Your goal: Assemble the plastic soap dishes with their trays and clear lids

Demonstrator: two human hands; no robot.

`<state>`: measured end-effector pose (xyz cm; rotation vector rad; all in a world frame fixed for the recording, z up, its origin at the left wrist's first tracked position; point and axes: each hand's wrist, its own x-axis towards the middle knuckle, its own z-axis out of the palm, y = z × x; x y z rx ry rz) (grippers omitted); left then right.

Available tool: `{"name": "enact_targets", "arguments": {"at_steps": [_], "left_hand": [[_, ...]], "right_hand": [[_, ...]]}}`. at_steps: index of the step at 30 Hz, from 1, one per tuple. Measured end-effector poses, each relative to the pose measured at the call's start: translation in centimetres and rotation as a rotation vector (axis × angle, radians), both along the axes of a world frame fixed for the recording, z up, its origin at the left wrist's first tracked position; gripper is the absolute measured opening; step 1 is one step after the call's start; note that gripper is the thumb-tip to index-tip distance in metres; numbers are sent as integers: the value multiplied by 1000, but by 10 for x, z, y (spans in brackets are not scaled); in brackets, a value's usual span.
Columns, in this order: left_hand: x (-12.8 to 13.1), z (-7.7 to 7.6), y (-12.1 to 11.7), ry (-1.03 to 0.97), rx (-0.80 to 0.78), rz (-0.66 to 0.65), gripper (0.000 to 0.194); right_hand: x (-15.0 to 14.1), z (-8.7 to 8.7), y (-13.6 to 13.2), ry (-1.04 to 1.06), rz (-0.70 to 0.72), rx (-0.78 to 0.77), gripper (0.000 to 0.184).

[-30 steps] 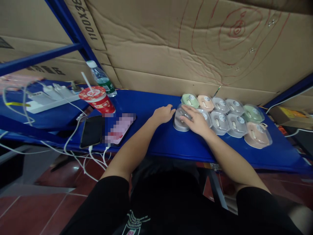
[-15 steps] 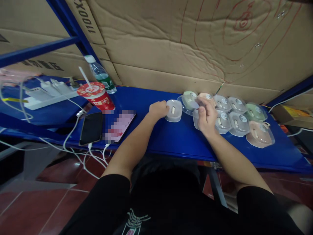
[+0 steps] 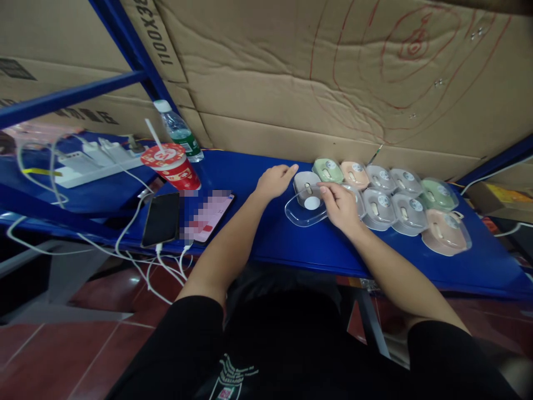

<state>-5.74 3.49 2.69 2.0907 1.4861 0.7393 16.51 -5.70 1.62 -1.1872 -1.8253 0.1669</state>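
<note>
My right hand (image 3: pixel 339 204) pinches the edge of a clear plastic lid (image 3: pixel 296 215) with a round white sticker. The lid is tilted in front of a small grey container (image 3: pixel 301 181), overlapping its near side in view. My left hand (image 3: pixel 276 181) is just left of that container, fingers stretched out, holding nothing. Right of it stand similar lidded containers in two rows: a green one (image 3: pixel 327 171), a peach one (image 3: pixel 353 174), several grey ones (image 3: pixel 377 208), another green one (image 3: pixel 439 195) and a pink one (image 3: pixel 446 233). One more is partly hidden behind my right hand.
A red paper cup (image 3: pixel 177 171) with a straw and a water bottle (image 3: pixel 183 136) stand at the back left. Two phones with charging cables, one a dark phone (image 3: pixel 160 219), lie before them. A white power strip (image 3: pixel 95 169) sits farther left. Cardboard (image 3: pixel 266 83) walls the back.
My right hand has moved left and nearer to me with the clear lid, away from the back green container. My left hand has let go of the grey container, which now sits farther right.
</note>
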Motion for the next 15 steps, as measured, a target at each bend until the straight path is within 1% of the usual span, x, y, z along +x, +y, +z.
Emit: {"name": "enact_targets", "arguments": {"at_steps": [1, 2, 4, 5, 6, 7, 8, 9, 10, 12, 14, 15], "left_hand": [[-2, 4, -2, -88, -18, -77, 59], [-5, 8, -4, -155, -71, -177, 53], [-11, 14, -6, -218, -216, -355, 36], [-14, 15, -6, -222, -272, -397, 32], [-17, 16, -4, -218, -300, -397, 30], [-22, 15, -1, -214, -295, -355, 28], [-27, 14, 3, -211, -266, -272, 26], [-34, 12, 9, -204, -221, -158, 24], [-41, 10, 15, -188, -169, -29, 24], [-57, 4, 26, -134, -70, 258, 24], [-71, -1, 35, -52, -10, 457, 24], [-77, -3, 38, -9, 1, 521, 27]], "right_hand": [[1, -1, 2, 22, -21, -6, 45], [2, -3, 4, 49, -44, -14, 46], [5, -7, 9, 111, -90, -25, 47], [6, -8, 11, 140, -106, -30, 49], [7, -10, 13, 163, -117, -34, 51], [8, -11, 15, 168, -118, -36, 55], [9, -11, 16, 149, -113, -34, 61], [9, -11, 16, 103, -100, -28, 66], [9, -10, 15, 32, -82, -20, 71], [6, -9, 11, -157, -36, -14, 73], [1, -9, 7, -348, 9, -50, 71], [-2, -10, 5, -434, 25, -81, 70]]}}
